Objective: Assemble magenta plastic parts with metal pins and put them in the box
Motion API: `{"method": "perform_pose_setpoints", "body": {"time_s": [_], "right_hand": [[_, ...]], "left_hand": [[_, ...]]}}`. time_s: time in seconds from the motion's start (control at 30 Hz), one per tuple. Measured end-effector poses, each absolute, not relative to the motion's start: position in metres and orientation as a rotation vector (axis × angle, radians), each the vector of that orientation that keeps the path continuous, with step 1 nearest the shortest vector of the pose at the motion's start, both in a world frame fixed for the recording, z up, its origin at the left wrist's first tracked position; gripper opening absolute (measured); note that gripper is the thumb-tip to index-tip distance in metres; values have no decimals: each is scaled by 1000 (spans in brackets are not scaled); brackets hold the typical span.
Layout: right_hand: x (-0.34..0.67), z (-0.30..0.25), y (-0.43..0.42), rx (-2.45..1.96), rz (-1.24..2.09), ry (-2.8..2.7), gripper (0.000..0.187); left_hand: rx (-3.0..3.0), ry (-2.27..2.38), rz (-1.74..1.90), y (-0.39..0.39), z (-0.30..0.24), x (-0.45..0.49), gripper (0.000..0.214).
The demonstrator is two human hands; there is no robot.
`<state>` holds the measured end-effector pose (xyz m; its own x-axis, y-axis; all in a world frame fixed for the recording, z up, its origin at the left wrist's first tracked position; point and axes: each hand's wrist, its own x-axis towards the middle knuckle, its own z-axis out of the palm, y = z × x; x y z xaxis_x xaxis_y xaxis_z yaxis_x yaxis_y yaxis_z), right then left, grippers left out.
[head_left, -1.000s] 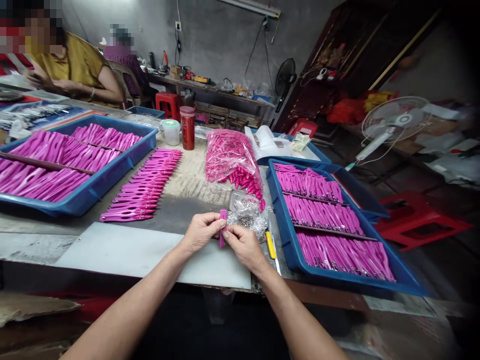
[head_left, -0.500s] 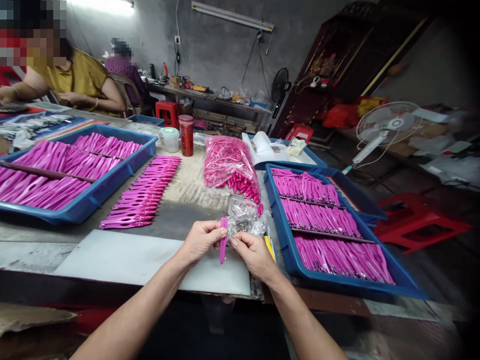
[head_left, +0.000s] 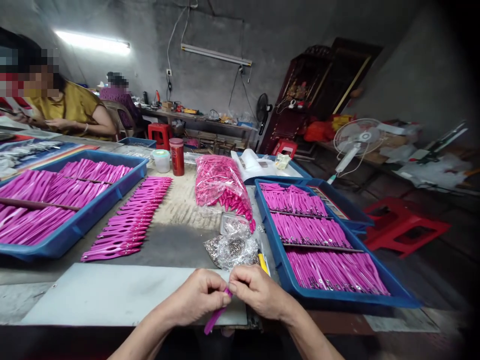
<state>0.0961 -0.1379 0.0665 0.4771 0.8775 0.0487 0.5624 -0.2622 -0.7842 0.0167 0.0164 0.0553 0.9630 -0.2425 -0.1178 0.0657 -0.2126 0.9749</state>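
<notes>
My left hand (head_left: 198, 299) pinches a flat purple plastic piece (head_left: 215, 320) between thumb and fingers, its lower end slanting down to the left. My right hand (head_left: 258, 291) is closed in a pinch against the upper end of this piece, fingertips touching those of the left hand. Whatever sits between the right fingertips is too small and covered to make out. Both hands are above the front edge of a pale board (head_left: 112, 295). Just beyond them lies clear plastic (head_left: 238, 252) with many small metal parts (head_left: 219, 250).
Blue trays of purple pieces stand left (head_left: 93, 200) and right (head_left: 275, 250). A row of purple pieces with pink ends (head_left: 127, 217) lies left of centre. Behind are a bag of pink parts (head_left: 221, 182), a red tumbler (head_left: 177, 157) and a yellow-handled tool (head_left: 263, 262). Two people sit at far left.
Both hands have come lower and closer to me, and the right fingertips now meet the upper end of the purple piece, which tilts more. The camera view has tipped upward.
</notes>
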Motion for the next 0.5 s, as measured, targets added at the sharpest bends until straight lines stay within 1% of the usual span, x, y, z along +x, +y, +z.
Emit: {"method": "perform_pose_setpoints", "body": {"time_s": [0.13,0.3,0.4,0.5], "right_hand": [[95,64,-137,-1964,493,-1128,26],[94,61,-134,-2013,393,-957,26],[94,55,-131,-2028,313,-842,28],[93,45,-129,-2018,266,-738,30]], "left_hand": [[1695,-133,-311,15,54,19,27],[1715,-66,-214,8,47,20,28],[1819,1,-37,-1,41,20,26],[2004,14,260,-10,33,20,19]]}}
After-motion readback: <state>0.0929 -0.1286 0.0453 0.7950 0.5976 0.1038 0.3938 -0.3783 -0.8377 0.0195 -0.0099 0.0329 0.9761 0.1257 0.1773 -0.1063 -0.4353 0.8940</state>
